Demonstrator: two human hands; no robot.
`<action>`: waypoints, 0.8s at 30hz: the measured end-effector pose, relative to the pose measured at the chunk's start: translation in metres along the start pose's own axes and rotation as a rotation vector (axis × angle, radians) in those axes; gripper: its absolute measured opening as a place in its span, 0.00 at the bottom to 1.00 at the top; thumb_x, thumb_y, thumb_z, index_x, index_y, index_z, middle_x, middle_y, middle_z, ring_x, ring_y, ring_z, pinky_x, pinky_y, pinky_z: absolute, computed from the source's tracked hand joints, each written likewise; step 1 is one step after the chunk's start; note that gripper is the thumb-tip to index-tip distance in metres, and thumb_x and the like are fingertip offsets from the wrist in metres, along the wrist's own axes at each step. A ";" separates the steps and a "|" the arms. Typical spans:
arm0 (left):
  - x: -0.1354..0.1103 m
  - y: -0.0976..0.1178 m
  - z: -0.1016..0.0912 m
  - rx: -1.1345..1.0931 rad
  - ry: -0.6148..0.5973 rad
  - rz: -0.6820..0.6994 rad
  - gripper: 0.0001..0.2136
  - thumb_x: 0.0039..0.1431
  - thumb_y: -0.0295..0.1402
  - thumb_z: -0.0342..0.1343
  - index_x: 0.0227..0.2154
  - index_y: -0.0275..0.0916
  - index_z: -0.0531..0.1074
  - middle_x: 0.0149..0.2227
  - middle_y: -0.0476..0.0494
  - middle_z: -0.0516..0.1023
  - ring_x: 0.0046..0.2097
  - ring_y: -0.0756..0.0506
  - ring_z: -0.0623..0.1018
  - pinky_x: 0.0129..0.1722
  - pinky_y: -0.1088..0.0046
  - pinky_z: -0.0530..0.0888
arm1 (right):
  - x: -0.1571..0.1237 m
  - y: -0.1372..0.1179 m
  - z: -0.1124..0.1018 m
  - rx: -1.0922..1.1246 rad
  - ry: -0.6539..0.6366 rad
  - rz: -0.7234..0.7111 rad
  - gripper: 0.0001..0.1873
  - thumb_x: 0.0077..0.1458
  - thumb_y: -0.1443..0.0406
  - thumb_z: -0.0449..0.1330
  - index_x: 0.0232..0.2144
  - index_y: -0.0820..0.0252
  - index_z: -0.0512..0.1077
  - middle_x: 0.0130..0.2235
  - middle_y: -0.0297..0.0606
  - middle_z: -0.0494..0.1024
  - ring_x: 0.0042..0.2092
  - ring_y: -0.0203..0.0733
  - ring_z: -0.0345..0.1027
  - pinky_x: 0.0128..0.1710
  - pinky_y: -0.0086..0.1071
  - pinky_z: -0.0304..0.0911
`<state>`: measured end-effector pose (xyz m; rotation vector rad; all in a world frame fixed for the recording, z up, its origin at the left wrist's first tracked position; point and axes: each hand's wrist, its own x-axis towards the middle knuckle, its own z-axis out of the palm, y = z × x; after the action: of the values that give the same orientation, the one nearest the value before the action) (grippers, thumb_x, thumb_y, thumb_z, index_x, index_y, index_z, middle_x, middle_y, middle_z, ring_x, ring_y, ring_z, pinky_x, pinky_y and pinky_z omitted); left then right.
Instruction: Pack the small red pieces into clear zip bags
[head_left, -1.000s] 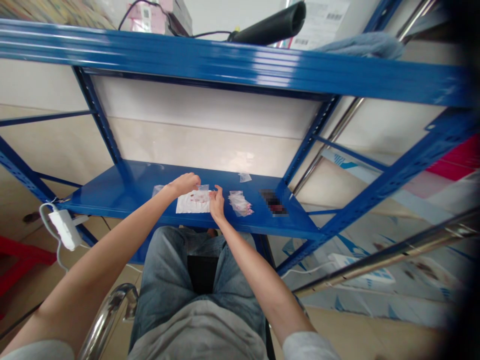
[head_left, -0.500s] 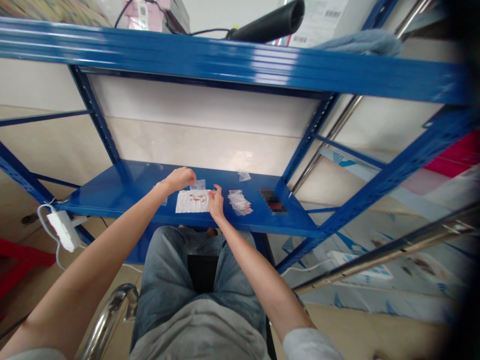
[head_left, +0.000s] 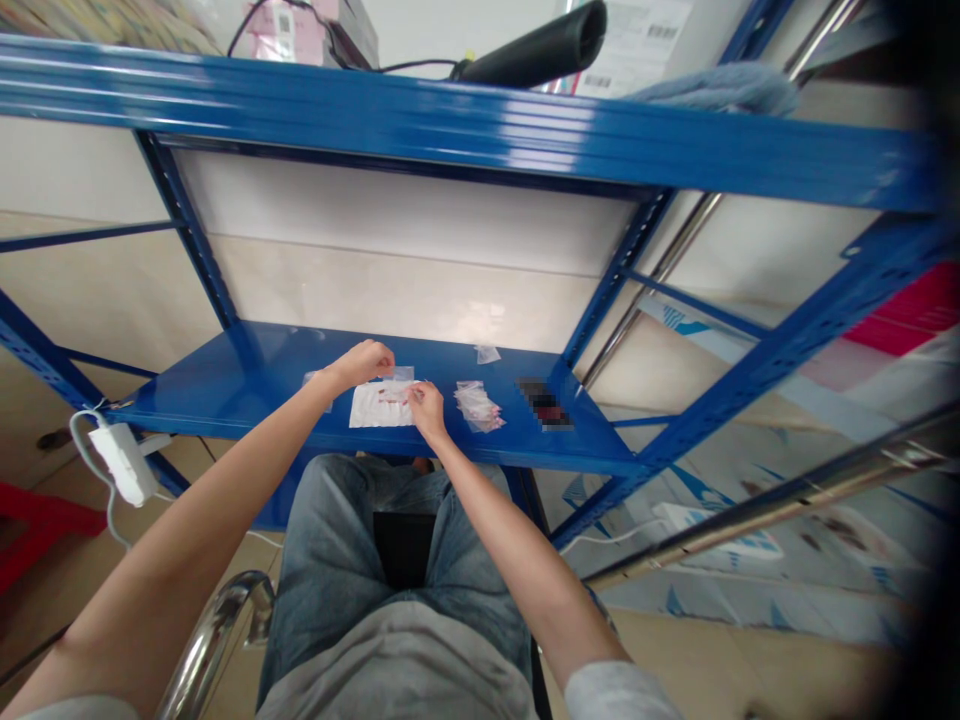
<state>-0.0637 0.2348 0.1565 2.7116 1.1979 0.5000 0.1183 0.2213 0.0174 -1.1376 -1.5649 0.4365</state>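
While the left hand [head_left: 366,364] curls its fingers close by a small clear plastic bag [head_left: 402,373] (thin film, light and slippery, best taken by an edge) at the top of a white printed sheet [head_left: 373,407] on the blue steel shelf [head_left: 225,400], the right hand [head_left: 427,409] draws its fingertips [head_left: 415,392] together; any pinch there is impossible to tell. A loose pile of clear bags [head_left: 476,407] lies further right.

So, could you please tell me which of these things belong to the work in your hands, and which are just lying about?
Part of the work:
left hand, beside a small clear bag
right hand, at a white sheet with red marks
clear packets

Lying about:
blurred dark item
white power adapter
black foam tube
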 end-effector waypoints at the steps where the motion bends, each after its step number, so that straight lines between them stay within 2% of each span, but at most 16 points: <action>1: -0.001 -0.002 0.000 0.001 0.005 -0.016 0.08 0.53 0.30 0.56 0.31 0.36 0.79 0.30 0.42 0.82 0.32 0.48 0.79 0.32 0.77 0.68 | 0.000 0.000 0.000 -0.004 0.005 0.004 0.08 0.53 0.69 0.56 0.28 0.60 0.76 0.35 0.42 0.78 0.42 0.46 0.70 0.50 0.39 0.63; 8: -0.006 -0.013 -0.003 0.054 0.036 -0.080 0.09 0.55 0.31 0.54 0.33 0.40 0.80 0.33 0.44 0.82 0.34 0.48 0.79 0.31 0.77 0.68 | -0.001 0.002 0.000 -0.022 0.015 0.011 0.09 0.52 0.69 0.55 0.28 0.60 0.76 0.34 0.41 0.79 0.40 0.46 0.70 0.48 0.39 0.63; 20: -0.004 0.007 -0.005 0.181 0.050 -0.141 0.09 0.53 0.31 0.53 0.32 0.40 0.79 0.32 0.44 0.81 0.34 0.46 0.78 0.31 0.76 0.67 | -0.002 0.001 -0.001 -0.038 0.029 0.007 0.10 0.52 0.70 0.54 0.27 0.59 0.76 0.34 0.39 0.78 0.40 0.45 0.71 0.46 0.37 0.64; 24: -0.004 0.007 -0.004 0.165 0.041 -0.146 0.11 0.54 0.32 0.53 0.37 0.41 0.78 0.34 0.45 0.82 0.35 0.46 0.79 0.31 0.76 0.67 | -0.001 0.001 -0.001 -0.033 0.027 0.008 0.10 0.52 0.70 0.54 0.27 0.59 0.76 0.34 0.40 0.78 0.39 0.45 0.71 0.46 0.37 0.64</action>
<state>-0.0627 0.2270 0.1606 2.7307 1.4970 0.4586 0.1192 0.2205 0.0160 -1.1714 -1.5498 0.4007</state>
